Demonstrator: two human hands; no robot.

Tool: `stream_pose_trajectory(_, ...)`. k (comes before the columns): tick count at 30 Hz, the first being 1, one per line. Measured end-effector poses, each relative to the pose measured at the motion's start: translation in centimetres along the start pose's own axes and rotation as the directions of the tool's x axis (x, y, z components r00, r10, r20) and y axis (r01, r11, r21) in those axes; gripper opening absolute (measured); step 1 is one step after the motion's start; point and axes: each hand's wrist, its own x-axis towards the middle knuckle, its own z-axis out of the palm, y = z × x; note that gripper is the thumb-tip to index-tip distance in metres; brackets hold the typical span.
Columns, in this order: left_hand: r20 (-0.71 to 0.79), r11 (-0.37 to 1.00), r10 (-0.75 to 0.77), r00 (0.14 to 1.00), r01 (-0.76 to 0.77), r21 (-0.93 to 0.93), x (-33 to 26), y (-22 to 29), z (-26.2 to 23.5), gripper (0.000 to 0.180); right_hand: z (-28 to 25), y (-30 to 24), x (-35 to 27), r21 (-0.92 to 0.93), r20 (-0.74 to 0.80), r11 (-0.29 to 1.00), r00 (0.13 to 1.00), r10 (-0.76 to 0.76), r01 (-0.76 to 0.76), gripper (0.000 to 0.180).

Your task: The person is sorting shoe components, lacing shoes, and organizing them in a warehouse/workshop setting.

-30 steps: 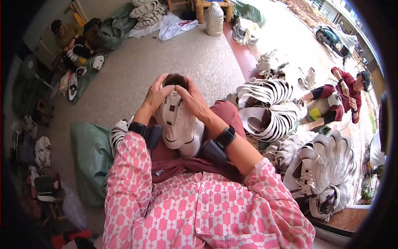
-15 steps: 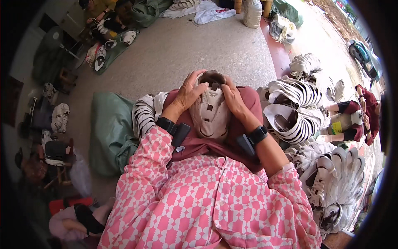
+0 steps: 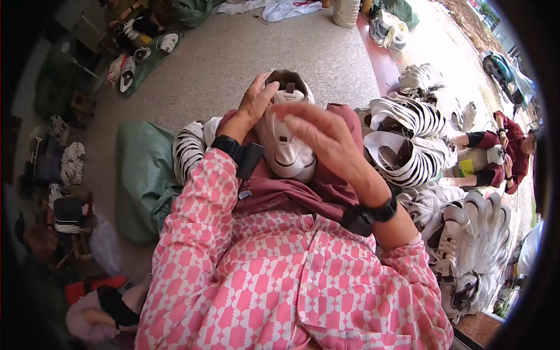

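A white shoe upper (image 3: 286,161) with a brown lining rests on my lap, its heel opening away from me and its rounded toe toward me. My left hand (image 3: 248,111) grips its far left edge, thumb on the surface and fingers round the outside. Above the upper, my right hand (image 3: 326,140) reaches leftward with stretched, slightly blurred fingers and nothing visible in them. That hand covers part of the upper's right side. The dark trousers (image 3: 344,119) under the upper are maroon.
Stacked white shoe uppers (image 3: 408,169) lie close on my right, with laced ones (image 3: 461,245) nearer me. More striped uppers (image 3: 189,149) and a green sack (image 3: 143,175) are at my left. A person in maroon (image 3: 513,151) sits at the far right; another person (image 3: 131,23) works at the far left.
My right hand has let go of the upper's right edge and swung left over it. The left hand keeps its hold. The upper sits slightly farther up and left in view.
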Motion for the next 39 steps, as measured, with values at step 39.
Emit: stream_pose_trajectory(39,-0.094,0.952,0.027,0.995,0.003,0.306,0.8,1.3,-0.4,0.044,-5.5,9.9,12.5,-0.168,-0.102,0.979,0.99,0.096,-0.113,0.036)
